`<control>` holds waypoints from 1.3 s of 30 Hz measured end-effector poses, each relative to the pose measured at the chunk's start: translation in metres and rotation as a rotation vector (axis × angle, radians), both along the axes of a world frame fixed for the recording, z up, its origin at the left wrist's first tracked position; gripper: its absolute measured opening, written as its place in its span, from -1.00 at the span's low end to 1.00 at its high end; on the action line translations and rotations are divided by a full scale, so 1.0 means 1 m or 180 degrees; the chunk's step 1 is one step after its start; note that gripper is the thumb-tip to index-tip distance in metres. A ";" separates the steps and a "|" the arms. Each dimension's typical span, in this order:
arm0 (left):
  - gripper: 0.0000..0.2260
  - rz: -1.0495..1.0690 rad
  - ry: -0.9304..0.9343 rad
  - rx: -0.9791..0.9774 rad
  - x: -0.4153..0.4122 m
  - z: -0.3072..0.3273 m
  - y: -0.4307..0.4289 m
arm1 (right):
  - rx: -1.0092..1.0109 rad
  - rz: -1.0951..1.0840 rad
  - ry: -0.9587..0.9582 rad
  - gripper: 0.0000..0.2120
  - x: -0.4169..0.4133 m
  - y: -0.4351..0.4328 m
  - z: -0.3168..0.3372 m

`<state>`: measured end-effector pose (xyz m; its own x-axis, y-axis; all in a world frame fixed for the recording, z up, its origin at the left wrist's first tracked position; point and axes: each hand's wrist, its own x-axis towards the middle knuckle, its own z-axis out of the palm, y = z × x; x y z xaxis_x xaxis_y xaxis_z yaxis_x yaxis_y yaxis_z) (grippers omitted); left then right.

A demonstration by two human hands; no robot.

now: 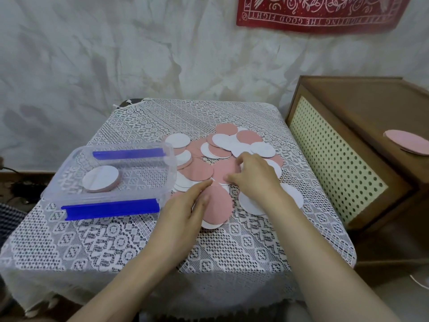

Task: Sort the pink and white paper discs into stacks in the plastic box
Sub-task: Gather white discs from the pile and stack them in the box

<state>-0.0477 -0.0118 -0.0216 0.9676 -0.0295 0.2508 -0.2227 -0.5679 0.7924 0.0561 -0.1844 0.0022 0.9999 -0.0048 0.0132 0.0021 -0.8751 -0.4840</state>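
A loose heap of pink and white paper discs (222, 147) covers the middle of the lace-covered table. A clear plastic box (58, 182) with blue clips stands at the left; inside it lies one small stack of discs (101, 178), white on top with pink below. My left hand (185, 212) lies flat with straight fingers on a pink disc (219, 203) at the heap's near edge. My right hand (253, 177) rests on the heap's middle with fingers bent, its fingertips touching a pink disc (226, 170). Whether it pinches the disc is hidden.
The table carries a white lace cloth (116, 247). A brown cabinet (348, 159) with a perforated panel stands close at the right, with one pink disc (408, 141) on top. A crumpled white sheet hangs behind, with a red banner (320, 12).
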 end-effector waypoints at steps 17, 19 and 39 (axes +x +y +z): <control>-0.72 -0.0342 0.0030 -0.0132 -0.015 0.005 -0.009 | 0.2114 0.0742 0.0601 -0.80 -0.083 -0.042 0.009; -0.72 -0.0442 0.0006 -0.0051 -0.018 0.006 -0.011 | 0.1933 0.0750 0.0432 -0.81 -0.090 -0.040 0.005; -0.63 -0.0184 -0.0718 0.0662 -0.026 0.000 -0.009 | 0.0628 0.0730 -0.0909 -0.82 -0.127 -0.022 -0.005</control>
